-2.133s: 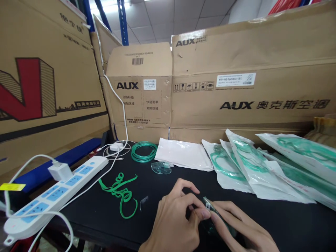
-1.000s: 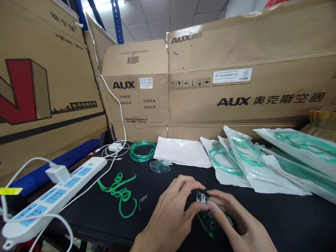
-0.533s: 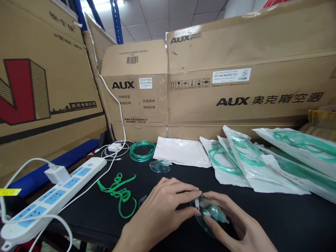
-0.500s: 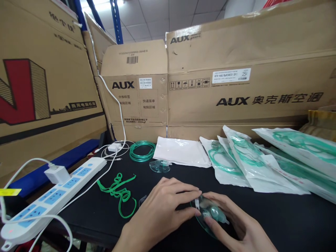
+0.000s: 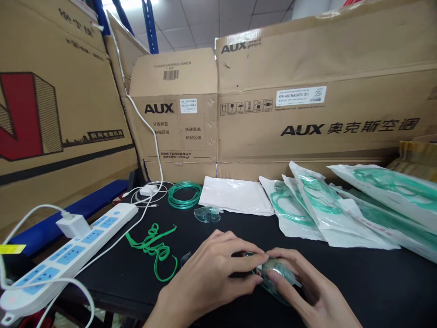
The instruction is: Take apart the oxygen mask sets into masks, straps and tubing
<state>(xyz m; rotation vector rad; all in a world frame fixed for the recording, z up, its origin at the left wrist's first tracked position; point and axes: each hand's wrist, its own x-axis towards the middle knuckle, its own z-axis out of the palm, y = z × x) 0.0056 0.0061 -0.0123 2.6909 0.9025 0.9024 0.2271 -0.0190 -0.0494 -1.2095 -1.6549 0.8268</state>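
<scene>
Here, centre-front of a black tabletop [image 5: 235, 228]: one clear green-tinted mask [image 5: 277, 269], lying low between both hands, partly covered by fingers, its pale nozzle pointing right.

Left hand [image 5: 211, 269]: one, back of hand uppermost, fingers bent and together, partly closed; forefinger and thumb on the mask's left edge, with a narrow gap between them.

Right hand [image 5: 307, 284]: one, loosely curled, partly open; thumb laid over the mask's domed part, fingers around its far side, mask held between.

Behind the hands: one second mask [image 5: 207, 214], clear, flat on the tabletop; one coil of green tubing [image 5: 184, 206], to its left and farther back; one white flat packet [image 5: 235, 196], just beyond it.

Right rear: several clear-and-white pouches [image 5: 321, 205], overlapping, green tubing visible inside.

Left of the hands: one green strap [image 5: 163, 250], tangled; one small clear piece [image 5: 186, 258], beside the left hand and partly hidden by it.

Far left: one white power strip [image 5: 118, 215], set diagonally, with one white adapter [image 5: 73, 225] plugged in; white cable [image 5: 157, 150], running up past the cardboard boxes [image 5: 307, 150] at the back.
</scene>
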